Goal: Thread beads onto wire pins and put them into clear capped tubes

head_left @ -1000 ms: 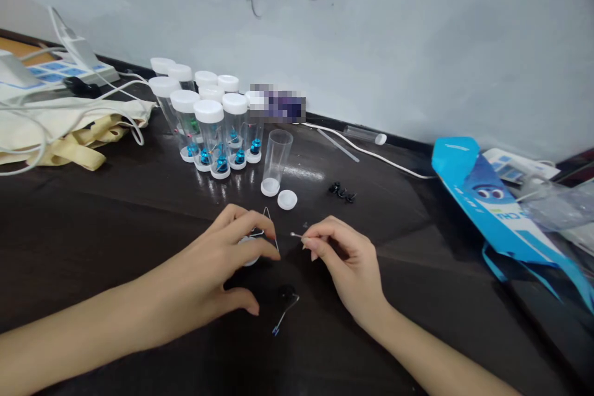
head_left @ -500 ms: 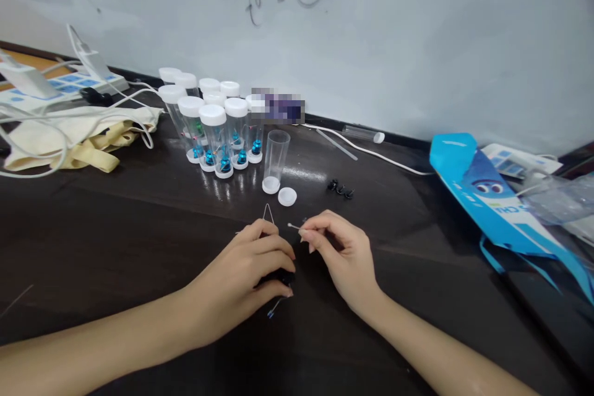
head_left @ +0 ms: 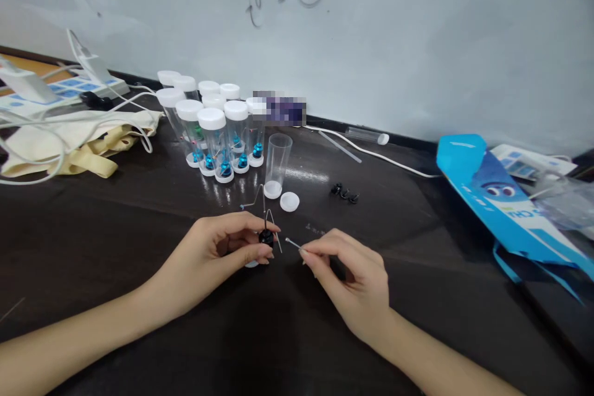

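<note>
My left hand (head_left: 227, 241) pinches a small black round piece (head_left: 266, 237) between thumb and fingers, with bent thin metal wires rising from it. One bent wire ends in a small bluish tip (head_left: 242, 206). Part of a white round thing (head_left: 252, 264) shows beneath this hand. A thin short rod with a pale knobbed end (head_left: 293, 243) sits in the fingertips of my right hand (head_left: 352, 278), its knob pointing left towards the wires, a small gap apart. Beyond the hands stand an open clear tube (head_left: 278, 158) and, beside its base, a loose white cap (head_left: 289, 202).
Several capped clear tubes (head_left: 214, 142) holding blue pieces stand at back left. Small black parts (head_left: 344, 193) lie to the right. A blue printed package (head_left: 477, 179), a lying tube (head_left: 364, 135), a clear strip (head_left: 341, 147), a cloth bag (head_left: 93, 161) and white cables (head_left: 394, 163) surround them.
My left hand has turned the black piece so that it and its wires point upward in plain sight. My right hand has shifted slightly right and down, still holding the rod.
</note>
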A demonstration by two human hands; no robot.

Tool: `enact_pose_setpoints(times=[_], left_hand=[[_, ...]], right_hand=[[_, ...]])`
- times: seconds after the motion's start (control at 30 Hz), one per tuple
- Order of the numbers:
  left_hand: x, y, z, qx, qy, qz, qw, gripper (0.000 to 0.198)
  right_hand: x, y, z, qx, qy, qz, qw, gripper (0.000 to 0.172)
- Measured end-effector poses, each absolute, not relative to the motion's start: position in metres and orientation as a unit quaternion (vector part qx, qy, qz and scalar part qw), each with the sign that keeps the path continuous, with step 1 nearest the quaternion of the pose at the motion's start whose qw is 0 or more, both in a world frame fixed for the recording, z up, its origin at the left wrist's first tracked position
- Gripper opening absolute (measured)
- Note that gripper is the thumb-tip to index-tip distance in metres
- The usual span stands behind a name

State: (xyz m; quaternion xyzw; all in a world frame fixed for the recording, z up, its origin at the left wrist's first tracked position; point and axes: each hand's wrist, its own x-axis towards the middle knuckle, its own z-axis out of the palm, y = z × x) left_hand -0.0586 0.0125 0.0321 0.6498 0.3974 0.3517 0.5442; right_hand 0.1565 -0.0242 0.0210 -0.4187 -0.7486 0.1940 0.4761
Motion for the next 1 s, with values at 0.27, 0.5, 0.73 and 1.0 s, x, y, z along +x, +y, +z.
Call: enact_pose_setpoints(times=[0.27, 0.5, 0.73, 1.0], left_hand=[[-0.058, 0.009, 0.032, 0.624, 0.399, 0.372, 0.559, 0.014], [-0.055, 0.009, 0.03, 0.613, 0.405, 0.355, 0.578, 0.009], [-0.055, 0.008, 0.025, 0.595, 0.407, 0.361, 0.592, 0.013], [-0.056, 0.008, 0.022, 0.602, 0.417, 0.351, 0.583, 0.016]], right_hand=[[0.156, -0.028, 0.016, -0.376, -0.796, 0.146, 0.451, 0.016], [0.157, -0.029, 0.011, -0.372, -0.811, 0.127, 0.433, 0.017], [0.158, -0.029, 0.009, -0.38, -0.815, 0.112, 0.423, 0.016], [0.159, -0.03, 0.008, -0.38, -0.819, 0.112, 0.415, 0.017]])
